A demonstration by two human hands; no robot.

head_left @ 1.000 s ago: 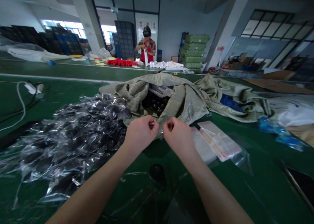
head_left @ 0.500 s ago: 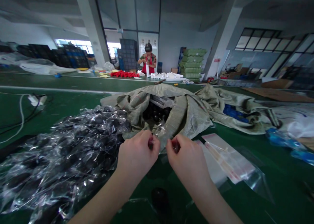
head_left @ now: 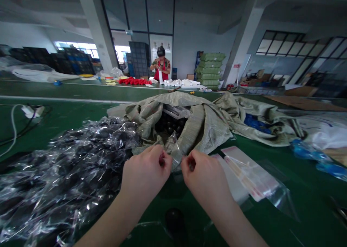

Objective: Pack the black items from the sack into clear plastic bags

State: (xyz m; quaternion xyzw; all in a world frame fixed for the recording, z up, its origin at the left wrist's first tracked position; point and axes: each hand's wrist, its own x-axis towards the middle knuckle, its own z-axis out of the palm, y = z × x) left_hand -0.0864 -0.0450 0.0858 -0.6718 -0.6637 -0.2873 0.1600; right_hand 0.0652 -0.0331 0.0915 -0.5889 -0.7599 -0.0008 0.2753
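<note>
Quite clear, glinting plastic film (head_left: 176, 154)

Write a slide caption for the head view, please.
Bare left hand and right hand pinch clear plastic film before a grey-green woven sack of round black pieces.

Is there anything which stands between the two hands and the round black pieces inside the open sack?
Yes: clear plastic film, apparently pinched by the left hand and right hand, and behind it the rolled edge of the sack. The black pieces show beyond.
</note>
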